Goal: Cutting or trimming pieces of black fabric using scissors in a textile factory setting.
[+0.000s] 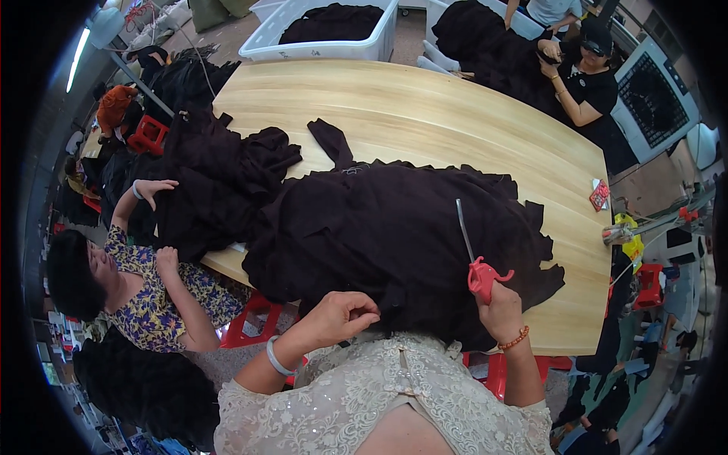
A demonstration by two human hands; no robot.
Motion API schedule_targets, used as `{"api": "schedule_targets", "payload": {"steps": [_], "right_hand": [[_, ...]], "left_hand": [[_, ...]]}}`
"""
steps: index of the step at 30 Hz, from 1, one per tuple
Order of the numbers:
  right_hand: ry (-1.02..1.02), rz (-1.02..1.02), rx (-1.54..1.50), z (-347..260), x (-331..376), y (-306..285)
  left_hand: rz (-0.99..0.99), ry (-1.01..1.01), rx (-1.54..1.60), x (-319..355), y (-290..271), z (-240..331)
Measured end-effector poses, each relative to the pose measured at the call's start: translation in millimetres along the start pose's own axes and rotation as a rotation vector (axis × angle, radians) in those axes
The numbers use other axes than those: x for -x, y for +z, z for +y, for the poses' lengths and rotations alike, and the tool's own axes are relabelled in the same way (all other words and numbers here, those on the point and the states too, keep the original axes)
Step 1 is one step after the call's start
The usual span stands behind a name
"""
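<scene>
A wide pile of dark brown-black garments [379, 227] lies on the light wood table [485, 114] in front of me. In my right hand [500, 312] is a red air blow gun [483, 279]; its long thin metal nozzle points away over the pile's right side. My left hand [343, 315] is at the near edge of the pile, thumb and fingers pinched together beside a small dark cloth flap [392, 296]. Whatever is between those fingertips is too small to make out.
At the left, a co-worker [167, 296] reaches toward a second dark cloth heap [220, 182]. A white bin [318, 49] with dark cloth stands behind the table. Another co-worker [584, 87] handles dark cloth at the far right. A small red packet [599, 195] lies near the right edge.
</scene>
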State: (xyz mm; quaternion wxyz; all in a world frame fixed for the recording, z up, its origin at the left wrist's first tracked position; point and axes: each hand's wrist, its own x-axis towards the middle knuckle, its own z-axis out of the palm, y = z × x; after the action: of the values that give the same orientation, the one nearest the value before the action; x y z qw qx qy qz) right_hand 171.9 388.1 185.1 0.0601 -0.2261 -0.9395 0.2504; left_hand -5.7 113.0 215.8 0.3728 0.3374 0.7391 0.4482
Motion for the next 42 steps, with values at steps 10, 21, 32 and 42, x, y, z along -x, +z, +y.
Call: {"api": "schedule_targets", "payload": {"steps": [10, 21, 32, 42], "right_hand": [[-0.065, 0.397, 0.199, -9.3, 17.6, -58.1], [-0.223, -0.264, 0.068, -39.1, 32.3, -73.2], [-0.236, -0.456, 0.147, -71.0, 5.6, -67.5], [-0.253, -0.308, 0.083, -82.3, 7.9, -70.7]], "left_hand": [[0.070, -0.218, 1.516, -16.1, 3.5, 11.3], [0.123, -0.148, 1.473, -65.5, 39.4, -20.5], [0.175, -0.139, 1.397, -60.4, 44.1, -39.4], [0.277, -0.028, 1.602, -61.4, -3.1, -30.6]]}}
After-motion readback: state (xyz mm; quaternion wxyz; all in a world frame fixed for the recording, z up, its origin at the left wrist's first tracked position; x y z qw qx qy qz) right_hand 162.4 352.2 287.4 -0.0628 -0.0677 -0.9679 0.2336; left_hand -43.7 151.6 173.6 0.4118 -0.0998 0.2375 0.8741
